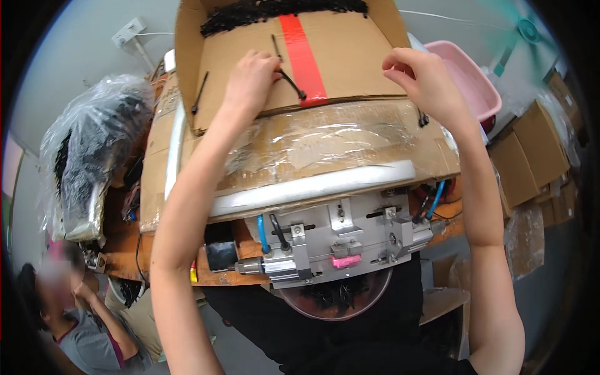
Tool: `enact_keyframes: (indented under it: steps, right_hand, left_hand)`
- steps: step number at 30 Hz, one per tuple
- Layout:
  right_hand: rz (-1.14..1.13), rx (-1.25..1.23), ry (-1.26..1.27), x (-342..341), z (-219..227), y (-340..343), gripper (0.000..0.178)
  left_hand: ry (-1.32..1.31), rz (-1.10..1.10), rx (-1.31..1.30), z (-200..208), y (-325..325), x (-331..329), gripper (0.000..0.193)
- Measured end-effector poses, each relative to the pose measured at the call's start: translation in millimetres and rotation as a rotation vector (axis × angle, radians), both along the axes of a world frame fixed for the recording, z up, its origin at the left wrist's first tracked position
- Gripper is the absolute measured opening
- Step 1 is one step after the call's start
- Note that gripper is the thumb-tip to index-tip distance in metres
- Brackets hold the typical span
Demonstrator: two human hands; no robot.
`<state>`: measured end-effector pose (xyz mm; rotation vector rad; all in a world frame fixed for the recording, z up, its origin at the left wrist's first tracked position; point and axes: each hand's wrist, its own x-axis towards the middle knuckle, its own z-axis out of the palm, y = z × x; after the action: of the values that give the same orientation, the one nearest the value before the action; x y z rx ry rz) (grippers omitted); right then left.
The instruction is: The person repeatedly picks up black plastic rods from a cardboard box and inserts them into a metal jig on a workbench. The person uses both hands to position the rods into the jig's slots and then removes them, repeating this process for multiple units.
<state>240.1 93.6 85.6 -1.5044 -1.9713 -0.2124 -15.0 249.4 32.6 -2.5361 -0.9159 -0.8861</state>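
My left hand point(253, 81) is over the open cardboard box point(350, 69), its fingertips closed on a thin black stick-like part point(292, 85) with a knobbed end. A second thin black piece point(275, 45) extends beyond those fingers; whether it is held too, I cannot tell. Another black stick-like part point(200, 92) lies at the left side of the box. At the box's right edge, my right hand point(425, 78) has its fingers curled, thumb and forefinger slightly apart. Small black ends point(423, 117) show beneath its palm; the other fingers are hidden.
Black parts point(287, 14) are heaped at the box's far end. Nearer me sits a metal clamping fixture point(344, 234) with blue hoses, above a bowl point(381, 294) of black pieces. A plastic-wrapped bundle point(94, 150) and a seated person point(94, 331) are left; a pink basin point(465, 75) is right.
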Motion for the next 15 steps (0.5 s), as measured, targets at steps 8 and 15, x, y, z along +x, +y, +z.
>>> enact_keyframes:
  steps: [8, 15]
  right_hand:
    - [-0.014, -0.265, -0.464, 63, -26, -15, 0.019]
    - [0.245, -0.141, -0.446, 54, -25, -16, 0.015]
  left_hand:
    - [0.009, -0.082, -0.07, 5, -40, -9, 0.009]
    - [0.017, -0.138, -0.358, -3, -122, -26, 0.012]
